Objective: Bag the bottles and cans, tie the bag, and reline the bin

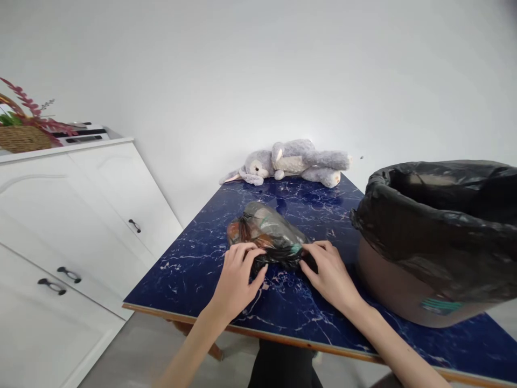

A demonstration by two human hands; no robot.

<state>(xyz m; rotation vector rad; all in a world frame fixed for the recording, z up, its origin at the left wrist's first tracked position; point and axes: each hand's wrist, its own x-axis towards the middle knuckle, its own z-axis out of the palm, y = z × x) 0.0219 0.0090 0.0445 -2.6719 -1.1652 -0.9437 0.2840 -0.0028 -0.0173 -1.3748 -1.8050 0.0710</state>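
A thin black plastic bag (274, 231), partly see-through, lies bunched on the blue marble-patterned table (181, 280). Orange, green and pale shapes show through the film, but I cannot make out what they are. At the bag's near left side, my left hand (238, 272) is closed on the plastic between thumb and fingers. My right hand (329, 275) pinches the near right edge in the same way. To the right of that hand stands a brownish bin (396, 285) with a black bin liner (436, 253) folded over its rim.
A grey plush rabbit (294, 159) lies on its side at the table's far end, against the white wall. Left of the table is a white cabinet (92, 215) with dark handles. A wicker basket (24, 139) with red foliage stands on top of it.
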